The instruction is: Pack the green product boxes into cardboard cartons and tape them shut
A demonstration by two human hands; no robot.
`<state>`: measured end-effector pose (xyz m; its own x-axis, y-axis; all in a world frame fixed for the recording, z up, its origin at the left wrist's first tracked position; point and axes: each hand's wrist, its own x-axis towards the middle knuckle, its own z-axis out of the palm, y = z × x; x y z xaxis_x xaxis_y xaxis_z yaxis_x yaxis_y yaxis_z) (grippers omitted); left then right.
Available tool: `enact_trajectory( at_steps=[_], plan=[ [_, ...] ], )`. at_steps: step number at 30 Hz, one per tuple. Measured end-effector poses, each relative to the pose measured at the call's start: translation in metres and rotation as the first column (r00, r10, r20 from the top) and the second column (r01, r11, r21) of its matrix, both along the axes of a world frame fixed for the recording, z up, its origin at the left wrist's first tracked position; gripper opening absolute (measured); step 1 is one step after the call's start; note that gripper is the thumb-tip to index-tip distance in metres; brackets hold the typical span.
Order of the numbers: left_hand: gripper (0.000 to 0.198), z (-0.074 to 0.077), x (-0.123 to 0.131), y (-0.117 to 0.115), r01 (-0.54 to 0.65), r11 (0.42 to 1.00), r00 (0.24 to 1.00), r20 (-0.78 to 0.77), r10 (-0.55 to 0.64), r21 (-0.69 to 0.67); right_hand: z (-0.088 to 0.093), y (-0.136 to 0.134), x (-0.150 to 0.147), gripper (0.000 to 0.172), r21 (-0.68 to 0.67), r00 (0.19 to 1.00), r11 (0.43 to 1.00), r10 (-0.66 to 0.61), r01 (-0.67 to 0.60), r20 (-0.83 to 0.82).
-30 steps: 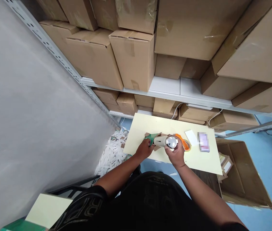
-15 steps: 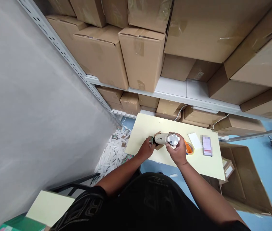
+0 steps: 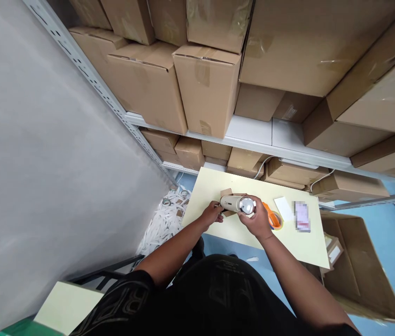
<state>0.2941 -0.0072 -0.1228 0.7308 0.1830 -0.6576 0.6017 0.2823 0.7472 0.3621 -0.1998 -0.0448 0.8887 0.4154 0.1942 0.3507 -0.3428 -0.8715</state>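
Note:
A pale cylindrical bottle (image 3: 230, 204) with a shiny silver lid (image 3: 247, 205) is held over the table, its lid end tilted up toward me. My right hand (image 3: 258, 219) is closed around the lid end from the right. At the bottle's other end, my left hand (image 3: 211, 214) has its fingers curled against the base; their tips are partly hidden. Beneath the bottle lies an opened piece of brown cardboard (image 3: 225, 192), mostly covered by the bottle and hands.
On the cream table (image 3: 298, 247) are an orange tape dispenser (image 3: 271, 217), a white card (image 3: 283, 208) and a blurred-out phone-like object (image 3: 302, 217). Shelves of cartons (image 3: 206, 88) rise behind. A large open carton (image 3: 354, 266) stands right; shredded paper (image 3: 158, 228) lies left.
The bottle and my right hand have shifted slightly left. My left hand has moved a little left and down, and the dark piece at the bottle's base no longer shows clearly.

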Motion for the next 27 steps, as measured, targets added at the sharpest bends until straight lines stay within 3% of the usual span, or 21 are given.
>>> enact_trajectory(
  at_steps=[5,9,14,18,23,27],
  plan=[
    [0.048,0.003,0.000,-0.002,-0.024,0.998,0.999,0.025,0.026,-0.062,-0.004,0.004,0.002,0.056,-0.210,0.994,0.978,0.033,-0.010,0.104],
    [0.047,0.000,-0.003,-0.007,-0.065,0.984,0.997,0.023,0.070,-0.165,-0.029,0.007,-0.004,0.055,-0.290,0.980,0.957,0.084,-0.029,0.178],
    [0.035,-0.005,-0.006,-0.013,-0.053,0.980,0.997,0.046,0.063,-0.190,-0.061,0.011,-0.007,0.063,-0.452,0.950,0.885,0.044,0.106,0.308],
    [0.034,-0.006,-0.007,-0.017,-0.050,0.989,0.996,0.066,0.060,-0.141,-0.073,0.010,-0.008,0.067,-0.431,0.921,0.897,0.081,0.099,0.380],
    [0.034,-0.010,-0.008,-0.021,-0.101,0.988,0.989,0.095,0.112,-0.113,-0.077,-0.001,-0.013,0.052,-0.474,0.891,0.880,0.183,0.040,0.416],
    [0.034,-0.014,-0.010,-0.024,-0.101,0.986,0.987,0.109,0.115,-0.129,-0.079,-0.007,-0.019,0.049,-0.477,0.888,0.878,0.190,0.037,0.419]
  ],
)
